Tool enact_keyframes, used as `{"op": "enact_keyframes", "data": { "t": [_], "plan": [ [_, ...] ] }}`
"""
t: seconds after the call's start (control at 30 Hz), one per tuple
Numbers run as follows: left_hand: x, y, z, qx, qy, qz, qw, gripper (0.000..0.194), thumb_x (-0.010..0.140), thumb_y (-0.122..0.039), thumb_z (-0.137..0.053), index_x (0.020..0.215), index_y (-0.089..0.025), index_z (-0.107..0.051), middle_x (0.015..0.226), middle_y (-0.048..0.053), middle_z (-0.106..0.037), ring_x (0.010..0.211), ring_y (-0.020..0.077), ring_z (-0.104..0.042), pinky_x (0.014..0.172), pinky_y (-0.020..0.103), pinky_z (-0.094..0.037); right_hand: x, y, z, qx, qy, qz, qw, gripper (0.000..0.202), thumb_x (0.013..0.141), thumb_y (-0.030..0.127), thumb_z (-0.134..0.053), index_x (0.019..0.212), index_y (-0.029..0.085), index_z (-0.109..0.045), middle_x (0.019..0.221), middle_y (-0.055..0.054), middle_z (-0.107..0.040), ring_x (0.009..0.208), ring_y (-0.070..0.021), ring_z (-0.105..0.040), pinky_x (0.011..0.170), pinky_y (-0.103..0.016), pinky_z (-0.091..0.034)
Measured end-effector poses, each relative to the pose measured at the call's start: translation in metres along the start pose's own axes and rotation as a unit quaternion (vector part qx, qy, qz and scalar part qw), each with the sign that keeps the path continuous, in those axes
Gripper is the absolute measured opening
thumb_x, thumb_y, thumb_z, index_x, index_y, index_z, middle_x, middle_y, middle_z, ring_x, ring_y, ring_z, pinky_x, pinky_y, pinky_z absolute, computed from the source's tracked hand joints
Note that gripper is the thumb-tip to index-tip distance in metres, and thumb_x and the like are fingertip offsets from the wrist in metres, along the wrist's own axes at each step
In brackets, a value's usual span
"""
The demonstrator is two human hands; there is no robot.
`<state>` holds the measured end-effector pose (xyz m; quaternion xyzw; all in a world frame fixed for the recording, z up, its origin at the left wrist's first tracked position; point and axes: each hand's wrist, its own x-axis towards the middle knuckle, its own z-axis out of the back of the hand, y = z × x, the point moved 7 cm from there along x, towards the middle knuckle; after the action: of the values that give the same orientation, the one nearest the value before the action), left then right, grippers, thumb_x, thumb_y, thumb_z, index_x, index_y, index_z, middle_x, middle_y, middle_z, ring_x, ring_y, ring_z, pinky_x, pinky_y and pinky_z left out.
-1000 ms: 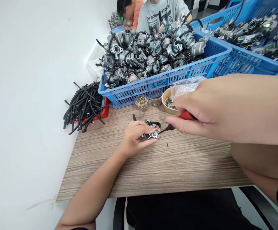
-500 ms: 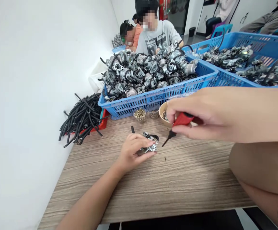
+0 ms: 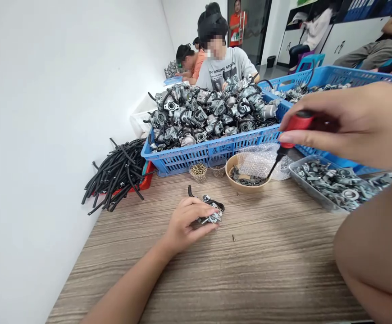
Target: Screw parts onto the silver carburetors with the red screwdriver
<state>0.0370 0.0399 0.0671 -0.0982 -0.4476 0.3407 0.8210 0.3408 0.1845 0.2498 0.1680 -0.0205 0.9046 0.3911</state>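
My left hand (image 3: 191, 222) grips a small metal carburetor (image 3: 213, 215) with a black hose, resting on the wood-grain table (image 3: 250, 270). In my right hand (image 3: 331, 128) is a red-handled screwdriver (image 3: 295, 128), its dark tip pointing down at the rim of a round tan bowl (image 3: 248, 185). Small dark metal parts lie in that bowl. A single small screw (image 3: 233, 237) lies on the table to the right of the carburetor.
Behind stands a blue crate (image 3: 189, 158) heaped with carburetors, with another blue crate (image 3: 338, 72) at right. Also around are black hoses (image 3: 118, 173), cups of brass screws (image 3: 198, 172) and small parts (image 3: 217, 166), bubble wrap (image 3: 257, 159), a clear parts tray (image 3: 331, 184) and a person (image 3: 228, 67).
My right hand has lifted and moved right with the screwdriver, from beside the carburetor to the bowl. The view has tilted up slightly; my left hand keeps its hold.
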Motion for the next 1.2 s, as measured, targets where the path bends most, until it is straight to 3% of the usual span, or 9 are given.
{"op": "enact_keyframes", "data": {
  "t": [0.13,0.27,0.37,0.57,0.67,0.9,1.1,1.2],
  "plan": [
    [-0.001,0.002,0.0,-0.003,0.0,0.0,1.0,0.034,0.102,-0.029,-0.094,0.132,-0.025,-0.078,0.117,0.01,-0.093,0.105,0.0272,-0.087,0.094,0.046,-0.069,0.024,0.023,-0.023,0.021,0.04,0.015,0.999,0.031,0.116,0.052,-0.06,0.116,0.025,-0.076,0.079,-0.003,-0.074,0.059,-0.0168,-0.055,0.063,-0.037,-0.039],
    [-0.004,0.004,-0.001,-0.014,0.004,0.0,1.0,0.035,0.102,-0.028,-0.094,0.133,-0.025,-0.078,0.118,0.011,-0.093,0.106,0.0275,-0.087,0.095,0.046,-0.069,0.043,0.042,-0.024,0.081,-0.02,0.068,0.994,0.028,0.118,0.046,-0.056,0.125,0.024,-0.072,0.105,-0.008,-0.082,0.083,-0.0219,-0.069,0.076,-0.039,-0.048],
    [-0.007,0.006,-0.002,-0.022,0.006,0.0,1.0,0.036,0.103,-0.03,-0.094,0.134,-0.024,-0.077,0.12,0.011,-0.093,0.107,0.0273,-0.087,0.099,0.047,-0.068,0.057,0.046,-0.039,0.123,-0.038,0.096,0.987,0.029,0.115,0.051,-0.061,0.124,0.027,-0.074,0.113,-0.007,-0.084,0.094,-0.0259,-0.074,0.081,-0.04,-0.052],
    [-0.008,0.006,-0.002,-0.035,0.006,0.005,0.999,0.036,0.104,-0.031,-0.092,0.136,-0.025,-0.077,0.121,0.009,-0.093,0.107,0.0259,-0.087,0.103,0.046,-0.066,0.08,0.04,-0.085,0.082,0.029,0.069,0.994,0.028,0.112,0.052,-0.062,0.124,0.032,-0.077,0.113,-0.001,-0.085,0.095,-0.0256,-0.077,0.076,-0.038,-0.049],
    [-0.008,0.006,-0.002,-0.035,0.006,0.003,0.999,0.036,0.104,-0.031,-0.092,0.135,-0.025,-0.077,0.121,0.009,-0.093,0.107,0.0259,-0.087,0.102,0.045,-0.065,0.084,0.041,-0.085,0.075,0.032,0.065,0.995,0.029,0.113,0.055,-0.062,0.124,0.033,-0.077,0.112,0.0,-0.085,0.092,-0.0256,-0.076,0.075,-0.038,-0.048],
    [-0.009,0.005,-0.001,-0.019,0.005,0.001,1.0,0.034,0.105,-0.036,-0.092,0.133,-0.023,-0.077,0.122,0.008,-0.093,0.11,0.0253,-0.086,0.104,0.043,-0.062,0.08,0.035,-0.067,0.099,-0.037,0.081,0.991,0.032,0.115,0.057,-0.06,0.13,0.034,-0.075,0.117,-0.003,-0.085,0.097,-0.0285,-0.076,0.081,-0.042,-0.05],
    [-0.009,0.006,-0.001,-0.02,0.003,0.005,1.0,0.033,0.106,-0.037,-0.09,0.134,-0.025,-0.077,0.122,0.008,-0.093,0.109,0.0246,-0.087,0.104,0.042,-0.06,0.087,0.028,-0.094,0.035,0.036,0.047,0.998,0.026,0.111,0.052,-0.065,0.125,0.033,-0.076,0.106,-0.003,-0.084,0.089,-0.027,-0.075,0.07,-0.037,-0.042],
    [-0.01,0.006,-0.001,-0.025,0.004,0.004,1.0,0.034,0.106,-0.037,-0.09,0.135,-0.025,-0.076,0.123,0.007,-0.093,0.11,0.0246,-0.086,0.105,0.043,-0.06,0.09,0.032,-0.096,0.053,0.039,0.052,0.997,0.025,0.111,0.05,-0.064,0.126,0.035,-0.077,0.106,-0.001,-0.085,0.088,-0.0246,-0.075,0.071,-0.035,-0.043]
  ]
}}
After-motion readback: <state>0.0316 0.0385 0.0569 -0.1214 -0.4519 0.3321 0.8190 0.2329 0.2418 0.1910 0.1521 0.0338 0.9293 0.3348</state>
